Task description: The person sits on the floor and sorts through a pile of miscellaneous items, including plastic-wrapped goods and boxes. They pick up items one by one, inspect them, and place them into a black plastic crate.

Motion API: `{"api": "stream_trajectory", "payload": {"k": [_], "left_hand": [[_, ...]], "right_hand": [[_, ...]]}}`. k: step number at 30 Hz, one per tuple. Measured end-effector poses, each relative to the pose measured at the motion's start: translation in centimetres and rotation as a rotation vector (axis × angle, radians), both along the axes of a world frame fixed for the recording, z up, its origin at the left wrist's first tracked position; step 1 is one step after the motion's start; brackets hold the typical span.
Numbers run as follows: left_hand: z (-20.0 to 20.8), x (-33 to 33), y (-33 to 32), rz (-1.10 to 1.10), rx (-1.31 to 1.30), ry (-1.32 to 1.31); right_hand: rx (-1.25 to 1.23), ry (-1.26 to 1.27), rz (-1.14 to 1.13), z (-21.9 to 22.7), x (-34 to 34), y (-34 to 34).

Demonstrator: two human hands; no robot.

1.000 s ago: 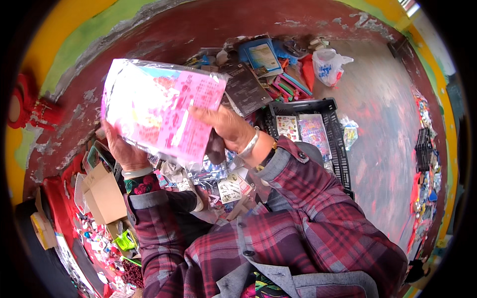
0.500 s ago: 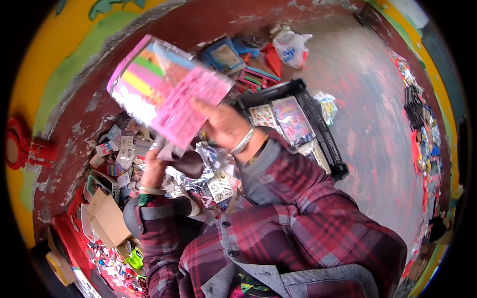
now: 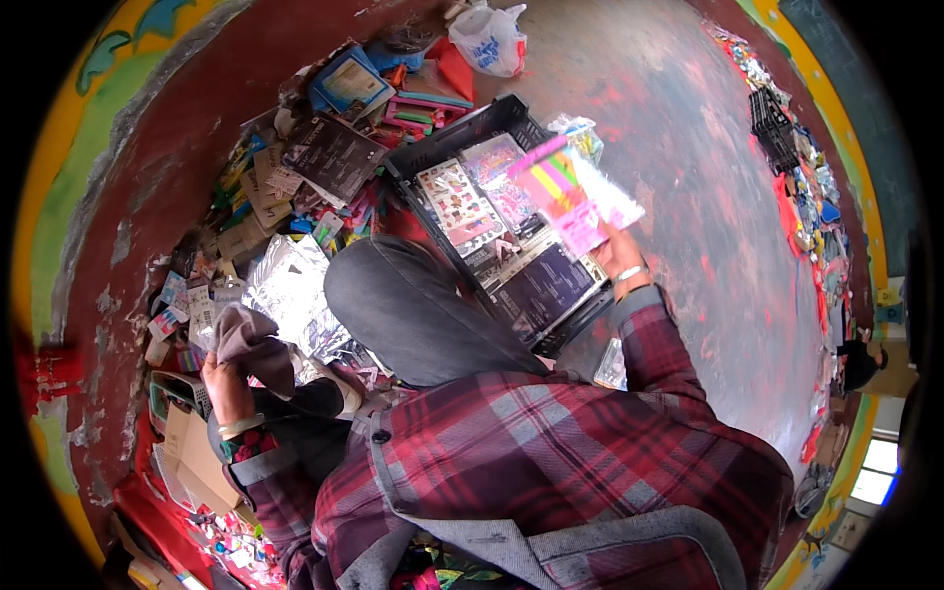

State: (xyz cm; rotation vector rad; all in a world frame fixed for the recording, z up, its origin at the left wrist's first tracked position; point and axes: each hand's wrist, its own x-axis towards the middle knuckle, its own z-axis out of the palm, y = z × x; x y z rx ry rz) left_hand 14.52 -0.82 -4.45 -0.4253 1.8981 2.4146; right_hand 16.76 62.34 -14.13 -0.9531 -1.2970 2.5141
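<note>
In my right hand [image 3: 619, 258] is a flat, shiny pink packet [image 3: 562, 197] with coloured stripes, gripped at its lower right corner. It hangs over the right side of a black plastic crate [image 3: 444, 138]. Inside the crate lie a sheet of small pictures [image 3: 458, 206] and a dark printed flat package [image 3: 543, 293], among other flat packs. Off to the left, my left hand [image 3: 228, 391] grips a crumpled grey-brown cloth [image 3: 254, 344]. Silvery plastic packets [image 3: 288, 285] lie beside that cloth, near my bent knee [image 3: 413, 305].
Mixed small packages are heaped along the wall at the left, with a dark flat package [image 3: 334, 157] on top. A cardboard box [image 3: 197, 462] stands at lower left. Beyond the crate sits a white plastic bag [image 3: 489, 41]. More goods line the far right wall, including a black crate [image 3: 774, 130].
My right hand has carried the pink packet rightward, from above the heap to over the crate. My left hand has moved left and lower with the cloth. The view has shifted too.
</note>
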Motion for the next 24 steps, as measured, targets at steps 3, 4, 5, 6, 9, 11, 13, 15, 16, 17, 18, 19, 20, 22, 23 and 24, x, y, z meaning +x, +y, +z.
{"api": "stream_trajectory", "payload": {"k": [3,4,5,6,9,11,13,15,16,17,18,19,20,22,23,24], "left_hand": [[-1.6,-0.7,0.4,-0.085,-0.050,-0.011],[-1.3,-1.0,1.3,-0.133,-0.050,-0.036],[-1.5,-1.4,2.1,-0.160,-0.072,-0.031],[-1.8,-1.8,2.7,-0.182,-0.093,-0.026],[-2.6,-1.7,2.8,-0.144,-0.124,-0.072],[-2.8,-1.8,3.2,-0.138,-0.142,-0.092],[-3.2,-1.8,2.7,-0.170,-0.173,-0.104],[-3.4,-1.5,2.5,-0.152,-0.185,-0.104],[-3.6,-1.5,2.6,-0.144,-0.189,-0.102],[-3.5,-1.5,2.7,-0.136,-0.198,-0.137],[-3.9,-1.7,2.7,-0.147,-0.164,-0.111],[-4.1,-1.7,2.9,-0.152,-0.171,-0.104],[-4.0,-1.6,3.3,-0.158,-0.179,-0.098],[-3.6,-1.3,3.9,-0.138,-0.136,-0.098],[-4.4,-1.2,3.5,-0.177,-0.214,-0.131],[-5.3,-1.0,3.1,-0.218,-0.291,-0.165]], "right_hand": [[-0.161,-0.180,0.130,-3.2,3.3,-1.6],[-0.216,-0.167,0.140,-3.9,3.6,-2.6],[-0.230,-0.154,0.137,-5.9,3.6,-2.7],[-0.244,-0.142,0.138,-7.8,3.3,-2.6],[-0.261,-0.104,0.156,-8.8,0.0,-6.2],[-0.268,-0.110,0.166,-10.1,-2.7,-7.6],[-0.223,-0.113,0.217,-11.6,-5.4,-8.6],[-0.301,-0.154,0.211,-12.9,-7.4,-9.8],[-0.316,-0.148,0.213,-14.1,-8.2,-10.2],[-0.331,-0.190,0.214,-15.1,-9.0,-10.5],[-0.325,-0.265,0.197,-16.0,-8.9,-10.8],[-0.279,-0.416,0.144,-17.0,-8.7,-11.4],[-0.212,-0.578,0.073,-17.7,-8.4,-12.0],[-0.119,-0.733,0.051,-18.8,-8.0,-13.0],[-0.108,-0.725,0.134,-18.9,-8.8,-12.7],[-0.096,-0.712,0.217,-19.1,-9.8,-12.6]]}}
